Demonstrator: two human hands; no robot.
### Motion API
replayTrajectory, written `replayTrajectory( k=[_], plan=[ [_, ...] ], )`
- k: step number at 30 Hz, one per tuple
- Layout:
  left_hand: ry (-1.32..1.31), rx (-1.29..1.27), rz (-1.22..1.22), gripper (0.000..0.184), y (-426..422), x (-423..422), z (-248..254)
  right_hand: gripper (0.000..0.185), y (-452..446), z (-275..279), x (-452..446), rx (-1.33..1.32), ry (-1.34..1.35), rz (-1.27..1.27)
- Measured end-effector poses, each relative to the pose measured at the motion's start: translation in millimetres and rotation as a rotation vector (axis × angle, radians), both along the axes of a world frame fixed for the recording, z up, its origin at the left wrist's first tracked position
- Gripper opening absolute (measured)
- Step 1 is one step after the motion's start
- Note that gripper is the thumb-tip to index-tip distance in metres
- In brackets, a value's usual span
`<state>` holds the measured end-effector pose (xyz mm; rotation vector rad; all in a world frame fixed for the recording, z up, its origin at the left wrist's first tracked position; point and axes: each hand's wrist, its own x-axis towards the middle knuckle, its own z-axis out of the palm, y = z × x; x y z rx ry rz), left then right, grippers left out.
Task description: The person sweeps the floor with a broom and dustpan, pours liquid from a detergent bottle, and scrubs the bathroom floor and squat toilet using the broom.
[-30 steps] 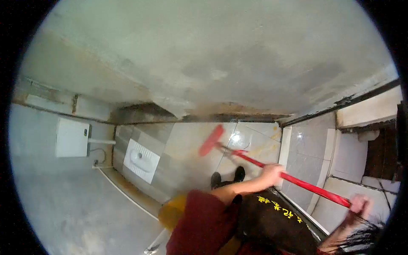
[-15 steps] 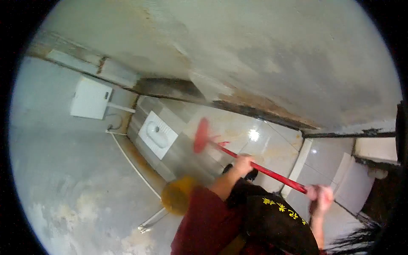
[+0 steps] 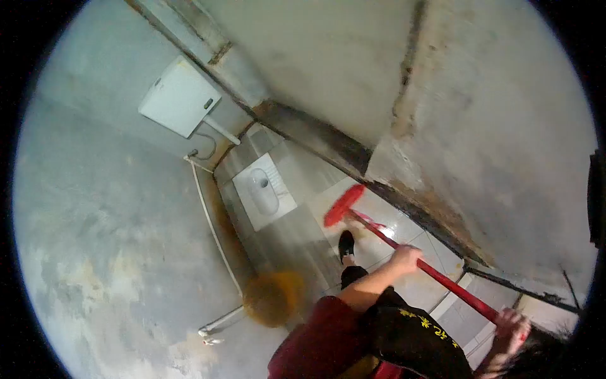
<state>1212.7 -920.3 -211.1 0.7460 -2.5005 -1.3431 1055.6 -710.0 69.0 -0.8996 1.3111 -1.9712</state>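
On my feed, the squat toilet (image 3: 265,189) is set in the tiled floor (image 3: 297,249), its white bowl open to view with a dark drain hole in it; I can't make out anything else inside. The white cistern (image 3: 180,98) is fixed to the wall above, and I cannot see into it. Lower down, a yellow round container (image 3: 271,300) sits near the maroon sleeve (image 3: 322,335), too blurred for me to read its contents. I have 2 hands on 1 red handle (image 3: 454,287). My left hand (image 3: 406,257) grips it partway along, fingers curled closed around the shaft, with no spread that I can see. My right hand (image 3: 512,328) is wrapped about the upper end, its fingers bent in and pressed against the handle. The handle slants down to the red head (image 3: 344,205), which is over the pale tiles between the toilet and the dark-edged wall base; whether it touches them I cannot tell. Just below the head I see 1 black shoe (image 3: 346,245), and the dark apron (image 3: 420,331) with yellow characters lies between my 2 forearms.
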Motion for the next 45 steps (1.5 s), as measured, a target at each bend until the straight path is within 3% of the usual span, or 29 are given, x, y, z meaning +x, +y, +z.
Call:
replayTrajectory(
  k=[3, 5, 6, 7, 9, 10, 11, 12, 13, 14, 15, 16, 18, 20, 22, 23, 24, 25, 26, 27, 30, 32, 34, 36, 37, 39, 41, 43, 45],
  plan=[
    [0.009, -0.019, 0.187, 0.02, -91.1, 84.4, -27.6, 0.027, -102.0, -40.1, 56.9, 0.166, 0.076, 0.082],
    [-0.203, -0.023, 0.21, 0.019, -156.8, 134.9, -48.3, 0.024, -157.9, -80.2, 79.6, 0.362, 0.17, 0.077],
    [-0.279, -0.197, 0.221, 0.016, -183.4, 156.4, -97.7, 0.024, -191.2, -86.9, 95.5, 0.394, 0.141, 0.112],
    [-0.441, -0.127, 0.199, 0.015, -213.2, 173.9, -82.0, 0.025, -238.3, -76.0, 122.0, 0.288, -0.045, 0.228],
    [-0.429, -0.2, 0.132, 0.014, -252.0, 188.3, -59.7, 0.025, -274.0, -63.4, 128.1, 0.246, 0.046, 0.218],
    [-0.278, -0.112, 0.192, 0.014, -251.1, 178.7, -52.9, 0.025, -285.1, -42.7, 121.1, 0.267, 0.239, 0.167],
    [-0.127, -0.028, 0.251, 0.015, -247.0, 157.6, -43.1, 0.025, -289.9, -16.5, 110.4, 0.346, 0.688, 0.066],
    [-0.1, -0.025, 0.25, 0.015, -241.2, 136.9, 1.1, 0.026, -286.6, 21.9, 106.3, 0.488, 1.418, -0.116],
    [-0.215, -0.047, 0.182, 0.017, -238.0, 116.8, 42.9, 0.027, -289.1, 55.5, 107.7, 0.569, 1.839, -0.286],
    [-0.123, -0.016, 0.171, 0.02, -231.0, 102.6, 54.9, 0.018, -296.3, 72.7, 85.0, 1.51, 2.017, 0.024],
    [-0.335, -0.049, 0.004, 0.023, -233.8, 80.2, 67.5, 0.01, -307.5, 78.0, 69.9, 2.503, 1.899, 0.414],
    [-0.276, -0.055, 0.046, 0.023, -237.7, 92.2, 97.1, 0.01, -315.9, 76.9, 71.0, 2.486, 1.933, 0.406],
    [-0.207, -0.038, 0.128, 0.021, -238.9, 102.6, 65.8, 0.022, -324.6, 68.0, 74.9, 2.23, 1.99, 0.494],
    [-0.133, -0.115, 0.212, 0.014, -260.2, 111.2, -2.9, 0.027, -311.7, 12.0, 62.8, 1.246, 1.423, 0.194],
    [-0.132, -0.262, 0.377, 0.012, -301.6, 147.1, -57.6, 0.025, -348.2, -28.0, 110.5, 0.378, 0.186, -0.091],
    [-0.357, -0.1, 0.429, 0.016, -324.9, 167.4, -63.7, 0.026, -366.1, -50.8, 120.5, 0.323, 0.086, -0.069],
    [-0.341, -0.079, 0.465, 0.024, -348.2, 188.8, -77.4, 0.026, -389.2, -57.3, 120.5, 0.315, 0.188, 0.084],
    [-0.497, -0.152, 0.436, 0.027, -370.6, 214.3, -34.9, 0.027, -411.8, -63.4, 120.3, 0.292, 0.291, 0.239],
    [-0.415, -0.105, 0.554, 0.026, -377.5, 226.4, -13.9, 0.028, -434.0, -69.1, 119.8, 0.256, 0.385, 0.388],
    [-0.33, -0.068, 0.659, 0.026, -385.5, 238.3, 2.8, 0.027, -467.7, -47.5, 134.6, 0.027, 0.238, 0.552],
    [-0.262, -0.161, 1.024, 0.027, -358.4, 237.9, 39.9, 0.021, -533.9, 1.2, 136.0, -0.1, 0.058, 0.794],
    [-0.24, -0.073, 1.136, 0.031, -336.3, 247.8, 33.1, 0.017, -569.5, 4.2, 143.7, -0.182, 0.009, 0.921],
    [-0.149, 0.035, 1.445, 0.033, -303.5, 262.6, 3.4, 0.014, -592.1, -14.4, 160.8, 0.16, -0.216, 0.995],
    [-0.086, -0.142, 1.597, 0.032, -276.5, 291.9, -48.3, 0.025, -632.3, -31.3, 210.0, 0.438, 0.199, 1.277],
    [-0.072, -0.152, 1.609, 0.032, -285.5, 306.1, -57.1, 0.027, -645.0, -54.2, 250.9, 0.137, -0.116, 1.389],
    [-0.139, -0.209, 1.739, 0.028, -315.6, 337.2, -70.2, 0.028, -681.8, -28.9, 297.8, 0.108, -0.097, 1.412],
    [-0.16, -0.106, 1.684, 0.025, -373.7, 366.5, -19.9, 0.028, -706.3, -6.6, 327.7, 0.133, 0.211, 1.357],
    [0.086, -0.339, 1.648, 0.027, -436.1, 381.0, -47.9, 0.027, -731.5, 9.2, 341.1, 0.072, 0.252, 1.256],
    [-0.123, -0.167, 1.594, 0.027, -495.8, 389.2, -28.1, 0.026, -752.3, 26.3, 352.3, -0.013, 0.312, 1.168]
  ],
)
